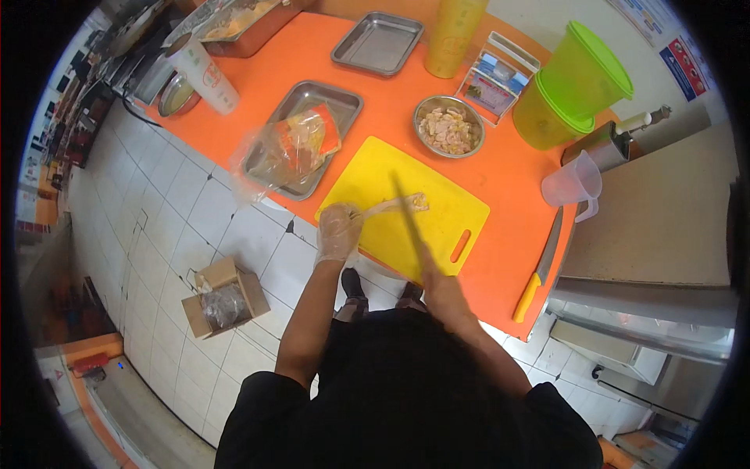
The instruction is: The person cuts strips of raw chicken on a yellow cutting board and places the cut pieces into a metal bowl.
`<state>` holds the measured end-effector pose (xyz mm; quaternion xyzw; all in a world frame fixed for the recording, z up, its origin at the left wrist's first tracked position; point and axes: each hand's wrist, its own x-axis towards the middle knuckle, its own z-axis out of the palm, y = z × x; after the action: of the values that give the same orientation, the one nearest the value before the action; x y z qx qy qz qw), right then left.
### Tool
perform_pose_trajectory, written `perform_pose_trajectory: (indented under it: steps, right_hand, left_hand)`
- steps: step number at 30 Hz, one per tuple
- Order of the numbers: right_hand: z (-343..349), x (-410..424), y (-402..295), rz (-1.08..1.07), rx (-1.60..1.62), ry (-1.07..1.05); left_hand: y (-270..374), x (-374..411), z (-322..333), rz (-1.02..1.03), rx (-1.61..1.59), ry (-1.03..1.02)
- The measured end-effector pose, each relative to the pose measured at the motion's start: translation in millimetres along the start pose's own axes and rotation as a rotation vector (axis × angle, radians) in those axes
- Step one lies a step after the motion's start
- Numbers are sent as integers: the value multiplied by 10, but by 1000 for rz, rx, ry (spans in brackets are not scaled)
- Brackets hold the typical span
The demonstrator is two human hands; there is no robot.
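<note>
My left hand [340, 231], in a clear plastic glove, is at the lower left edge of a yellow cutting board [363, 170]. Its fingers close on the end of a thin, pale strip of meat [382, 206]. Small cut pieces [420, 201] lie at the strip's other end. In my right hand [442, 293] is a knife [405, 205], blurred, its blade slanting across the strip. Whether the blade touches the meat I cannot tell. Beyond the board, a steel bowl [450, 155] holds chopped meat [448, 130].
A plastic packet [304, 140] lies in a metal tray [356, 108], overhanging the table's edge. Another tray [378, 44] is farther back. Rightward are green containers [551, 111], a measuring jug [571, 182] and a yellow-handled knife [529, 298]. A cardboard box [253, 290] stands on the floor.
</note>
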<state>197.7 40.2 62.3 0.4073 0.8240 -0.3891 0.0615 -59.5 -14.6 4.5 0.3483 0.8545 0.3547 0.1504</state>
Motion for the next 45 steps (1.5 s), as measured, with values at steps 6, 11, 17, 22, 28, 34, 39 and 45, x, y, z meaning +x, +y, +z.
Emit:
perform_pose_trajectory:
  steps: [6, 11, 17, 22, 28, 34, 39, 45]
  right_hand:
    - [-122, -1, 281, 17, -85, 120]
    - [-176, -25, 314, 25, 156, 85]
    - [-200, -177, 393, -8, 224, 209]
    - [-178, -157, 430, -6, 243, 211]
    - [-300, -231, 352, 15, 470, 294]
    - [-808, -343, 173, 122, 541, 360]
    - [-887, -414, 31, 71, 428, 286]
    - [-46, -165, 154, -92, 64, 122]
  left_hand:
    - [-14, -24, 8, 88, 5, 36]
    - [-203, 1, 108, 356, 143, 198]
    - [-108, 77, 98, 601, 446, -138]
    - [-309, 416, 339, 737, 174, -150]
    - [575, 730, 418, 895, 883, -457]
    - [1328, 694, 398, 114, -780, -810]
    - [1057, 439, 113, 61, -526, -613]
    - [82, 285, 377, 143, 330, -359]
